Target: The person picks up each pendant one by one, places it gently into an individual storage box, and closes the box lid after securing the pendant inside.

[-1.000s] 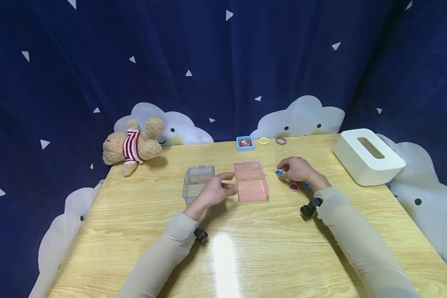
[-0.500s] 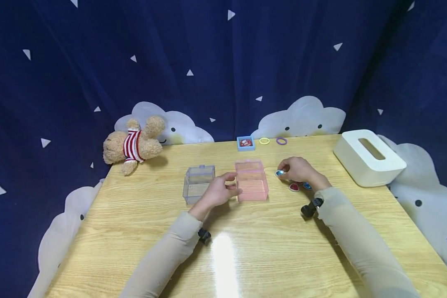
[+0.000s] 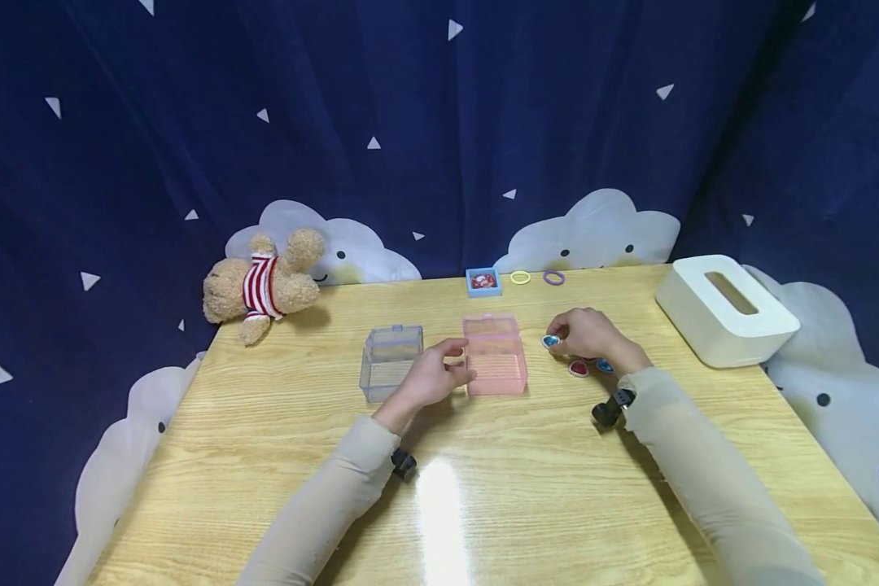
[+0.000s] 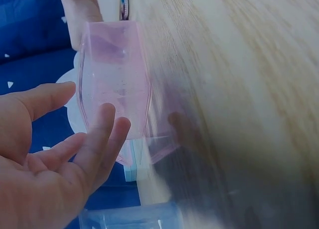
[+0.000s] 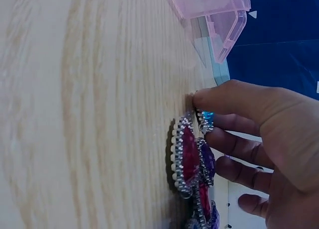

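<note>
My left hand [image 3: 428, 378] is beside the open clear pink box [image 3: 496, 386], its fingers loosely extended. In the left wrist view two fingertips overlap the side wall of the pink box, and the thumb stands apart near its rim. My right hand [image 3: 592, 334] pinches a blue gem pendant [image 3: 550, 342] with a beaded silver edge between thumb and fingers, low over the table. Under and beside that hand lie a red gem pendant [image 5: 187, 154], a purple one [image 5: 207, 159] and another blue one [image 3: 604, 366]. The hand partly hides this group.
An open clear grey-blue box [image 3: 375, 379] stands left of the pink one. Behind are a small blue framed box [image 3: 483, 282], a yellow ring [image 3: 520, 277] and a purple ring [image 3: 553, 277]. A teddy bear [image 3: 261, 287] lies back left; a white tissue box [image 3: 725, 317] stands right.
My left hand has shifted slightly right, closer to the pink box's side. The right hand stays in place, holding the blue gem pendant.
</note>
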{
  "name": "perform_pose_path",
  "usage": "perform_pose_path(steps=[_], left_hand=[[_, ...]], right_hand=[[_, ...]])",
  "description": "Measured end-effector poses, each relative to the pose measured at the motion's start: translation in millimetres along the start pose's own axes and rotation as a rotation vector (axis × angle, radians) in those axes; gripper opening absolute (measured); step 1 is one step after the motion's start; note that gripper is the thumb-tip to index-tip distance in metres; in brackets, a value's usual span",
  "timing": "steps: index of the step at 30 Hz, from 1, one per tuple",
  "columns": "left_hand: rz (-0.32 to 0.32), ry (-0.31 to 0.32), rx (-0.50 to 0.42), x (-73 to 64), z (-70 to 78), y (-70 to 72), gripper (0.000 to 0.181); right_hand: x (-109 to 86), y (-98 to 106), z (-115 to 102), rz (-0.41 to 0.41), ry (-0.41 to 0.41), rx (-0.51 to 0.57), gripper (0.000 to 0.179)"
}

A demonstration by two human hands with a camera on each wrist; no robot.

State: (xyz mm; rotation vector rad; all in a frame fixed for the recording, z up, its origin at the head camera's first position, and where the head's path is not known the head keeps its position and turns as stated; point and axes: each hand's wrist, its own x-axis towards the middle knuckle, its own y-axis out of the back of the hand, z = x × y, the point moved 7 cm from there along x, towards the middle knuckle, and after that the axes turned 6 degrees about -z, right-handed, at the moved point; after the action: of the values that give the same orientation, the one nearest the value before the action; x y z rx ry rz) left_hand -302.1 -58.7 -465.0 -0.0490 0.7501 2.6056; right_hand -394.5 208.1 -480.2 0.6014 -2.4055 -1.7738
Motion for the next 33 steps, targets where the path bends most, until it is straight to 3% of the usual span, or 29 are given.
perform_pose_path(steps=[7, 17, 25, 33], left_hand=[[-0.006, -0.002, 0.005, 0.2, -0.8, -1.0, 0.062], [-0.004, 0.006, 0.006, 0.4, -0.6, -1.0, 0.063], [-0.004, -0.001, 0.012, 0.8, 1.8, -0.6, 0.064], [0.000, -0.001, 0.015, 1.5, 2.0, -0.3, 0.064]], right_hand=[[-2.2, 2.4, 0.0, 0.030, 0.033, -0.017, 0.031], [-13.3, 13.3, -8.7, 0.057, 0.095, 0.201, 0.028], [-22.7, 27.6, -31.8, 0.085, 0.160, 0.269, 0.026], [-27.5, 32.2, -64.5, 0.043, 0.248, 0.307, 0.026]])
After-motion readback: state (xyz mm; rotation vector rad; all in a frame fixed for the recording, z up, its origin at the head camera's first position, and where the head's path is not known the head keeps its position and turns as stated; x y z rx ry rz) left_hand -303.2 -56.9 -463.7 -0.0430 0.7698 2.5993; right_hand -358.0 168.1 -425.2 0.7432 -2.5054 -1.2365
